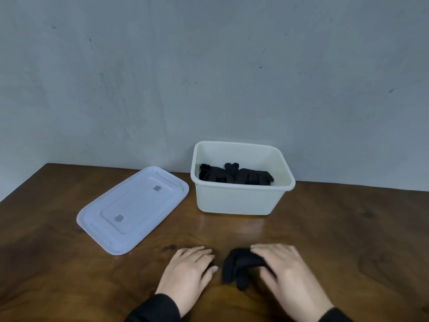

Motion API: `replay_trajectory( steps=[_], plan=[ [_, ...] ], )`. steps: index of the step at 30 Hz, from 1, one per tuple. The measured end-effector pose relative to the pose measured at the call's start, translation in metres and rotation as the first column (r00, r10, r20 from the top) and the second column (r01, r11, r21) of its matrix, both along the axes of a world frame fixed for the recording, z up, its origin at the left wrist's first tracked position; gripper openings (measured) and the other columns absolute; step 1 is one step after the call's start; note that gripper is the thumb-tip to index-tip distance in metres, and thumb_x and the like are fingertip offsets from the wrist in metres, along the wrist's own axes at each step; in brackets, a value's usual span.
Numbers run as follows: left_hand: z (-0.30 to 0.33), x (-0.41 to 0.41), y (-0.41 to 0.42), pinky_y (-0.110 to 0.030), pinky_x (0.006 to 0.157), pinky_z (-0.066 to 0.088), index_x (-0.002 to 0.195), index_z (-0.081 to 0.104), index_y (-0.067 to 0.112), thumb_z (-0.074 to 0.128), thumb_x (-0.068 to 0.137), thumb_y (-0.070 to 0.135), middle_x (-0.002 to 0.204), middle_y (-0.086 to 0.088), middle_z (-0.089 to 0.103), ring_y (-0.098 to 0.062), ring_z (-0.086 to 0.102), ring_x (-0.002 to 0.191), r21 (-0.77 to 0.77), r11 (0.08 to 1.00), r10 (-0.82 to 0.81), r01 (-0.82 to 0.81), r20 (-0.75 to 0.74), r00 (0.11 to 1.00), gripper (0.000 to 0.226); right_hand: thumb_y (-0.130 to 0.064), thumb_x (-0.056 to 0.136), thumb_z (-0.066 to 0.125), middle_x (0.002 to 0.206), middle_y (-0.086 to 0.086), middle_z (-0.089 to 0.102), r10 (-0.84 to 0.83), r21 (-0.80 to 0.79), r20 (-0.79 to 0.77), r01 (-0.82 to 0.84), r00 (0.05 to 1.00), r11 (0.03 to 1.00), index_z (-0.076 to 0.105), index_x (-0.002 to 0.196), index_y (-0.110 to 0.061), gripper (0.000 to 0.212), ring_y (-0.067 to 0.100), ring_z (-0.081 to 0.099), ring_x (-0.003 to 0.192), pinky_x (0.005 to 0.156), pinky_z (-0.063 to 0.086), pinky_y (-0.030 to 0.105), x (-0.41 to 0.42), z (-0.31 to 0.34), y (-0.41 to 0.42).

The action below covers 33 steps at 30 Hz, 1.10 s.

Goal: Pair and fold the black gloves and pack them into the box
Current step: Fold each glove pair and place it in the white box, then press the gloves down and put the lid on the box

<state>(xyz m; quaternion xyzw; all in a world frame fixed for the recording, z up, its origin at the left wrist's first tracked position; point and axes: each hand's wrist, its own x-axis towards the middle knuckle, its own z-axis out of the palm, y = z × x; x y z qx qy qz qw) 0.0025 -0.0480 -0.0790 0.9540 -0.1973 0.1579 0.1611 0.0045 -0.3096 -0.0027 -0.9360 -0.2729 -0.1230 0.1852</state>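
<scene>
The counter [58, 263] runs wide under me, its far edge meeting the grey wall [209, 66] and its left corner cutting in at the upper left. Bare wood lies all along the left side and near edge, so there is room to slide that way.

The lid [132, 210] lies flat on the wood at the left, inner face up, its long axis slanting from near-left to far-right, with two small grey squares on it. Its far corner sits just beside the box, a narrow strip of wood between them.

My left hand [188, 273] rests palm down on the counter, fingers straight and relaxed, holding nothing, just left of the loose glove bundle.

The box [234, 201] stands open against the wall, right of the lid, long axis across my view. Folded gloves [234, 175] lie in its bottom, laid side by side across it, their fingers pointing toward me.

A clear stretch of wood lies between the box and my hands.

The bundle [241, 268] of black glove lies on the counter near me, bunched and blurred; a finger hangs toward me, but I cannot tell its long axis.

My right hand [283, 273] lies over the bundle's right part, fingers curled onto it, gripping it. Open wood stretches off to the right of it
</scene>
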Motion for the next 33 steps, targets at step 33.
replay_trajectory(
  steps=[33],
  plan=[
    [0.000,0.063,0.020,-0.027,0.098,0.043,0.109,0.070,0.033,0.044,0.092,0.044,0.121,0.015,0.063,-0.005,0.056,0.113,-0.067,0.990,0.124,-0.126,-0.035,0.992,0.033,-0.056,0.098,0.041,0.084,-0.002,0.062,0.055,-0.133,-0.348,-0.107,0.936,0.985,0.062,0.085,-0.016,0.047,0.018,0.057,0.077,0.078,0.050,0.037,0.231,0.086,0.083]
  ],
)
